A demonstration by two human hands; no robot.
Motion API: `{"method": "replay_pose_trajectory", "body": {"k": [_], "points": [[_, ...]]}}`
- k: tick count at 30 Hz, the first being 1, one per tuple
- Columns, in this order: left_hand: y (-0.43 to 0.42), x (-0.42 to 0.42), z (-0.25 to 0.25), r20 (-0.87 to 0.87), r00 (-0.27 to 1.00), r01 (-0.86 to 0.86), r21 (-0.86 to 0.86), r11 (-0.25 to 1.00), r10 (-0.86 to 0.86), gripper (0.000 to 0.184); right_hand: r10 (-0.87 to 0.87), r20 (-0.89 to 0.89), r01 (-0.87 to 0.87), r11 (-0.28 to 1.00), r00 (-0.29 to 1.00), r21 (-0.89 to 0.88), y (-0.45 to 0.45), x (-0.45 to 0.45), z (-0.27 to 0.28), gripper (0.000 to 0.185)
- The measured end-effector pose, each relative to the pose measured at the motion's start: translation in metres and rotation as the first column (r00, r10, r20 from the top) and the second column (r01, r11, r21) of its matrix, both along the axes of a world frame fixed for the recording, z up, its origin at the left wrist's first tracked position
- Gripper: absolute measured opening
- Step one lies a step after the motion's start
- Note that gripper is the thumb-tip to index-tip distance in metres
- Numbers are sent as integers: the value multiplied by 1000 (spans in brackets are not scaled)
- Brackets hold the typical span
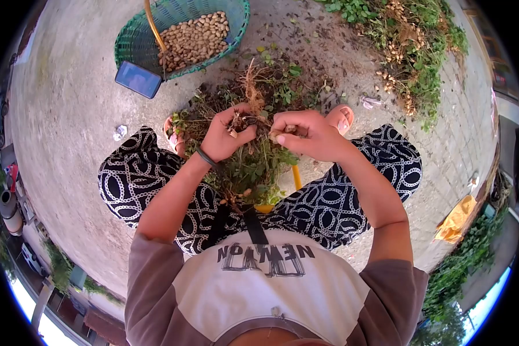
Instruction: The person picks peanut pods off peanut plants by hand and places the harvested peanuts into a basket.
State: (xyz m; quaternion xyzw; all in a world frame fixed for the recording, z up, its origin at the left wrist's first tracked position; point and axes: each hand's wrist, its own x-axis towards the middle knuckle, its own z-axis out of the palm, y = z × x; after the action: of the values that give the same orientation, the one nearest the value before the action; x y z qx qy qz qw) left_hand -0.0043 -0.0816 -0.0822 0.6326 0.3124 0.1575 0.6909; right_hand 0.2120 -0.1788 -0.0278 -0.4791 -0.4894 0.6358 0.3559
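Observation:
My left hand (228, 135), with a dark band at its wrist, is closed around the root end of a peanut plant (254, 95). Its pale, stringy roots stick up past the fingers, and leafy stems hang below between my knees. Close beside it, my right hand (311, 137) pinches peanuts (282, 134) between thumb and fingers; how many is partly hidden. Under both hands lies a heap of stripped stems and leaves (213, 104). A few more peanuts (247, 192) show near my lap.
A green woven basket (127, 43) holding many peanuts stands ahead on the left, with a phone (138, 79) at its near rim. More uprooted peanut plants (412, 57) are piled at the upper right. An orange cloth (455, 219) lies right on the concrete (69, 144).

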Motion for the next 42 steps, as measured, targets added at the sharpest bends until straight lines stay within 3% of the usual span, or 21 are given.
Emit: {"method": "replay_pose_trajectory", "body": {"k": [3, 4, 7, 10, 13, 17, 19, 22, 24, 27, 28, 31, 33, 36, 37, 42], "points": [[-1, -4, 9, -14, 998, -67, -27, 997, 66, 41, -198, -351, 156, 977, 915, -145, 4, 14, -4, 19], [-1, -5, 12, -25, 996, -84, -189, 978, 81, 42, -209, -377, 175, 977, 902, -124, 5, 17, 0, 18], [3, -12, -5, 89, 996, 6, -274, 962, 19, 40, -406, -344, 339, 910, 847, -240, 12, 10, 12, 19], [6, -14, -15, 97, 995, 32, -313, 949, -1, 48, -301, -134, 275, 943, 944, -187, 10, 15, 1, 19], [3, -14, -14, 54, 997, -20, -429, 903, 48, 46, -261, 95, 252, 963, 961, 91, 4, -6, 6, 19], [1, -14, -11, -31, 999, 18, -283, 959, -28, 46, -204, 352, 97, 950, 913, 298, 5, -16, 1, 28], [-2, -11, 4, -57, 998, 24, -150, 988, -32, 47, -176, 357, 98, 969, 917, 225, 4, -17, 4, 25], [4, -2, 28, -137, 988, 23, -308, 951, -68, 49, -166, 341, 104, 975, 925, 194, 4, -14, 1, 19], [0, -4, 18, -106, 994, 2, -263, 965, -31, 48, -232, 313, 152, 953, 921, 261, 3, -14, -6, 15], [1, -4, 10, -93, 995, -12, -323, 946, -19, 42, -204, 344, 157, 974, 917, 161, 4, -11, 1, 13], [2, -3, 9, -94, 995, -13, -364, 931, -23, 40, -226, 382, 155, 966, 896, 207, 4, -11, 0, 13], [3, -4, -4, 40, 993, 121, -228, 966, -115, 32, -287, 515, 117, 934, 808, 338, 4, -15, -10, 13], [-2, -3, -8, 108, 993, 73, -316, 946, -41, 26, -322, 623, 56, 911, 713, 408, 4, -18, -14, 12], [-2, -4, -10, 71, 992, -66, -397, 915, 103, 23, -265, 234, 250, 964, 935, 90, 8, -13, -1, 14], [-2, -5, -11, 38, 986, -131, -410, 902, 160, 23, -267, 172, 261, 964, 948, 59, 8, -11, -1, 15], [2, -7, -18, 77, 986, -104, -413, 905, 148, 26, -274, -85, 272, 962, 958, -32, 6, -11, 1, 18]]}}
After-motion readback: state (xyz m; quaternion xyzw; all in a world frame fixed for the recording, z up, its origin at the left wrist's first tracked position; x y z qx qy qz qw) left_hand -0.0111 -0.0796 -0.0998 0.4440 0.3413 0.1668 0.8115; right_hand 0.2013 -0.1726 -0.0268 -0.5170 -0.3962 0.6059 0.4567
